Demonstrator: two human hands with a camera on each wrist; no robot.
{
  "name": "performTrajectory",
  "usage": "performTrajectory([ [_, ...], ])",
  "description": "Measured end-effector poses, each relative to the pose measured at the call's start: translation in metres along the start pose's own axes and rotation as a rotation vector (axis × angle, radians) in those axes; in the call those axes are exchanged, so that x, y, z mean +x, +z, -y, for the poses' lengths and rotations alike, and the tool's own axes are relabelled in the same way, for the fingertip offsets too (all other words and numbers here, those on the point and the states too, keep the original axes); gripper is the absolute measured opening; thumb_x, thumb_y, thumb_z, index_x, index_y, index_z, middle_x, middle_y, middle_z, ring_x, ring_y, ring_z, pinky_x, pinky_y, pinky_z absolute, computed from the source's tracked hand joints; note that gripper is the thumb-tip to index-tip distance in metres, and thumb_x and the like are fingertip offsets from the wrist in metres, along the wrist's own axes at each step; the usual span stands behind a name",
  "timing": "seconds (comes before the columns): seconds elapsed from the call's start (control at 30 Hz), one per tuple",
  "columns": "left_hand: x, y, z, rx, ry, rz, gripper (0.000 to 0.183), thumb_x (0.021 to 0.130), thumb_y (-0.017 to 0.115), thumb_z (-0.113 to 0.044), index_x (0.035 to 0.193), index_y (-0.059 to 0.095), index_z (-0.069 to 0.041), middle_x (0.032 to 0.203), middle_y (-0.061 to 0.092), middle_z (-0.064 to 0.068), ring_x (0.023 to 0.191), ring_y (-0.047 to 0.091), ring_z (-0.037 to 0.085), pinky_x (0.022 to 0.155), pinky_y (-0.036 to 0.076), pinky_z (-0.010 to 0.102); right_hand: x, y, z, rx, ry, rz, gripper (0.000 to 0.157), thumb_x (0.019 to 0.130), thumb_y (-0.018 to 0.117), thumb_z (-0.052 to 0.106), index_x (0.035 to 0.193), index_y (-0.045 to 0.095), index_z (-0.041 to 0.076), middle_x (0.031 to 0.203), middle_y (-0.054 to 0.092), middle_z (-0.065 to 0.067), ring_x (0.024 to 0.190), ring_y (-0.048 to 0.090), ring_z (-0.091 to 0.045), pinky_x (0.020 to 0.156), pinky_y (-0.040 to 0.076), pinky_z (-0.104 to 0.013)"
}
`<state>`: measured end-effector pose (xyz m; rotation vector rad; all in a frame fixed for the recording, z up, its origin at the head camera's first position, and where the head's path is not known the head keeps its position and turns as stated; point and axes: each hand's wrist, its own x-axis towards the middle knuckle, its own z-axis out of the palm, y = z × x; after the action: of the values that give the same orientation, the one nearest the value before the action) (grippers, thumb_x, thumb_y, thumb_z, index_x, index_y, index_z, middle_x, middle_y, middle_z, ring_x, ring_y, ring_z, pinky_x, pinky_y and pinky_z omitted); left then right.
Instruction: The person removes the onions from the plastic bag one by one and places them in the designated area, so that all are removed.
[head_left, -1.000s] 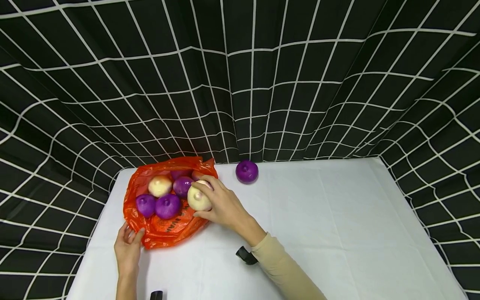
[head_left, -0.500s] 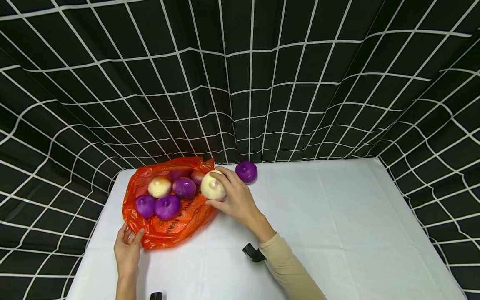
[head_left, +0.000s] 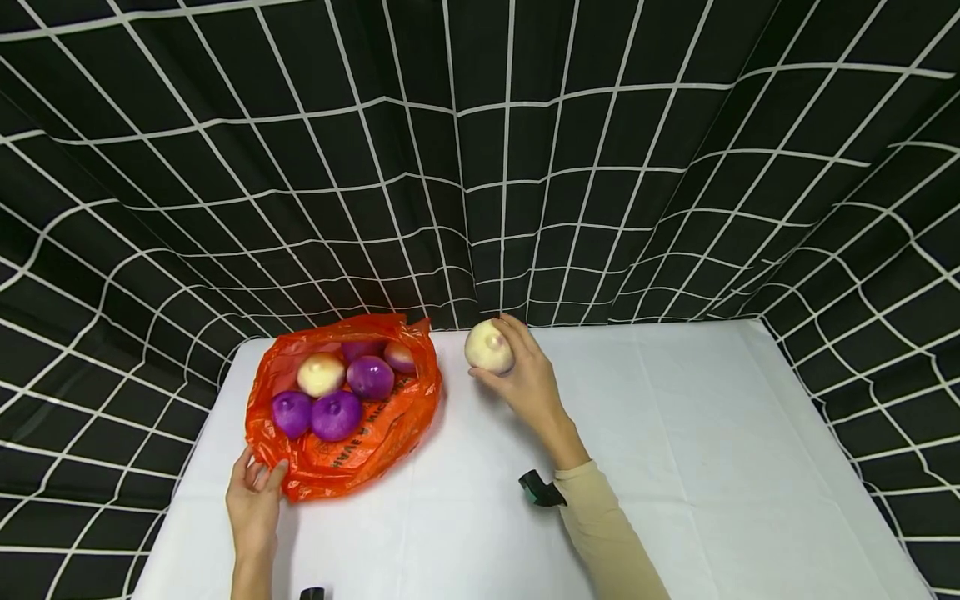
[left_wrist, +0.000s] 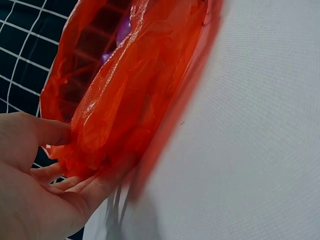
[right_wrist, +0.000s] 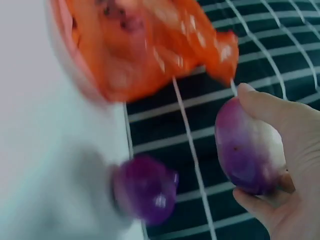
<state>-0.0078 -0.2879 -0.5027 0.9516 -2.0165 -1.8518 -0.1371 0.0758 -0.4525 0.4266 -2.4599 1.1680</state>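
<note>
My right hand grips a white-and-purple onion above the table, right of the orange plastic bag. Its pale side faces the head camera; the right wrist view shows the purple side of that onion. A loose purple onion lies on the table near it, hidden from the head view. With thumb and fingers, my left hand pinches the near left edge of the bag. Inside the open bag lie several onions, among them a purple onion and a pale onion.
A white cloth covers the table. Black curtains with white grid lines rise along its back and sides. A dark wrist camera mount sticks out beside the right sleeve.
My right hand has carried the pale onion out of the bag and to the right, in front of the loose purple onion. My left hand stays at the bag's edge.
</note>
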Motion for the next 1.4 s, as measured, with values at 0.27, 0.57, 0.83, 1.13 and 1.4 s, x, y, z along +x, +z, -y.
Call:
performTrajectory([
  [0.27,0.001,0.001,-0.001,0.009,0.015,-0.012,0.068,0.094,0.06,0.0,0.153,0.027,-0.005,0.105,0.05,-0.01,0.086,0.054,-0.01,0.067,0.049,0.006,0.001,-0.012,-0.05,-0.014,0.134,-0.037,0.078,0.073,0.088,0.03,0.137,0.052,0.002,0.144,0.046,-0.016,0.132,0.046,-0.034,0.107,0.041,-0.049],
  [0.57,0.001,0.003,0.003,-0.008,0.0,-0.008,0.068,0.094,0.06,0.0,0.153,0.028,-0.006,0.101,0.051,-0.014,0.086,0.054,-0.01,0.067,0.05,0.008,-0.001,-0.012,-0.093,-0.003,0.221,-0.083,0.079,0.074,0.088,0.022,0.138,0.049,-0.003,0.143,0.045,-0.021,0.13,0.045,-0.039,0.108,0.038,-0.052],
  [0.83,0.002,0.004,0.003,-0.014,0.016,-0.005,0.066,0.094,0.058,0.003,0.152,0.028,-0.003,0.098,0.052,-0.016,0.087,0.054,-0.01,0.071,0.049,0.006,-0.002,-0.006,-0.114,-0.011,0.26,0.004,0.081,0.075,0.086,0.023,0.14,0.045,-0.004,0.144,0.042,-0.023,0.133,0.042,-0.04,0.111,0.034,-0.052],
  [1.13,0.002,0.004,0.001,-0.028,0.029,-0.02,0.064,0.093,0.059,0.004,0.151,0.032,-0.002,0.099,0.053,-0.012,0.085,0.055,-0.006,0.061,0.047,0.008,0.0,-0.003,-0.117,-0.02,0.283,0.064,0.081,0.078,0.084,0.024,0.143,0.043,-0.001,0.149,0.037,-0.023,0.136,0.038,-0.041,0.112,0.032,-0.054],
  [1.4,0.0,0.004,-0.001,-0.059,0.023,-0.028,0.062,0.093,0.059,0.004,0.15,0.033,-0.001,0.099,0.054,-0.011,0.082,0.056,-0.005,0.056,0.046,0.009,0.001,-0.008,-0.113,-0.024,0.261,0.061,0.081,0.078,0.084,0.029,0.143,0.045,0.0,0.15,0.036,-0.024,0.141,0.027,-0.044,0.114,0.026,-0.058],
])
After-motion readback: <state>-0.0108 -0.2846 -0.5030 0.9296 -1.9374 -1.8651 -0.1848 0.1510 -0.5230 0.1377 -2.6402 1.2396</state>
